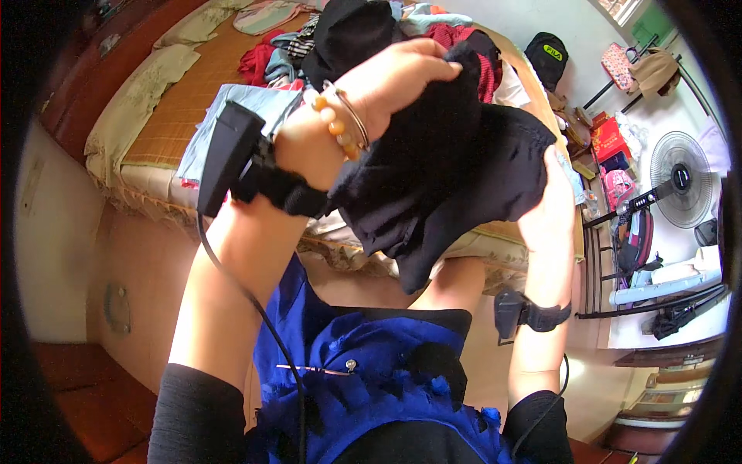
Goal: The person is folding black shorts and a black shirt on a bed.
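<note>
A limp black garment (440, 170) hangs between my hands above the near edge of the bed; its exact kind does not show. My left hand (402, 77) pinches its upper edge between thumb and fingers. At the garment's right side, my right hand (550, 197) grips the cloth, thumb in front and the other fingers mostly hidden behind it. The lower end dangles in a point over the bed's front edge. Behind it lies a heap with another black cloth piece (355, 35), a red garment (263, 60) and a light blue folded cloth (224, 108).
The bed (143, 143) has a woven mat and patterned bedding. To the right stand a fan (680, 178) and a black metal rack (595, 271) with bags and boxes. A black backpack (546, 62) rests by the far wall. Cables run from straps on both my forearms.
</note>
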`<state>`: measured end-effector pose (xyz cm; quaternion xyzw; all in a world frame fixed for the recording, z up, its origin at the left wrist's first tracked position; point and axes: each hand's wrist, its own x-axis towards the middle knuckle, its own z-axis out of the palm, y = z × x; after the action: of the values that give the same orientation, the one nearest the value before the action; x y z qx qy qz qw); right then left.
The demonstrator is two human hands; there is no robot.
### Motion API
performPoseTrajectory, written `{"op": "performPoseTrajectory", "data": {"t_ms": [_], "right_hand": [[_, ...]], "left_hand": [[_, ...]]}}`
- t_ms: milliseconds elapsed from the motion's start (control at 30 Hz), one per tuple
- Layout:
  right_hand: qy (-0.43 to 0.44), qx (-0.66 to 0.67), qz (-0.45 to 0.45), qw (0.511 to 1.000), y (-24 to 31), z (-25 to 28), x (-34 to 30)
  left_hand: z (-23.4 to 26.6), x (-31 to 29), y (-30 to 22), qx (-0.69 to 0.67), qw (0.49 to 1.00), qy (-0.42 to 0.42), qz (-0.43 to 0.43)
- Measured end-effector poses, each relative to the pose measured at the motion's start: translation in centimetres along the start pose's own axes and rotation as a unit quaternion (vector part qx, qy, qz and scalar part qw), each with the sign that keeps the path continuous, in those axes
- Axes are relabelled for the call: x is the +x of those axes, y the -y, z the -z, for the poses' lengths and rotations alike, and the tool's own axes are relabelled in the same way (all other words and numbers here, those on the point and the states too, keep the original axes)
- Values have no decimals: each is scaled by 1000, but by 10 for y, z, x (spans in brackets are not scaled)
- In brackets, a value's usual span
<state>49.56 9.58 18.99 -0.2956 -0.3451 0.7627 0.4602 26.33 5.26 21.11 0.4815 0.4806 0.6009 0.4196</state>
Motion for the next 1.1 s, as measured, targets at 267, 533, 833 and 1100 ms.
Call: {"op": "performPoseTrajectory", "data": {"t_ms": [267,533,833,1100], "right_hand": [[240,-162,103,952,-15,-44,-34],[102,-323,313,887,20,-7,-21],[230,-170,19,958,-25,17,-19],[172,-240,210,932,-12,-9,-10]], "left_hand": [[-37,-22,-27,171,980,54,-90],[-6,-35,-43,-31,972,204,-113],[6,-54,-67,-96,962,222,-127],[40,-39,-43,196,973,77,-94]]}}
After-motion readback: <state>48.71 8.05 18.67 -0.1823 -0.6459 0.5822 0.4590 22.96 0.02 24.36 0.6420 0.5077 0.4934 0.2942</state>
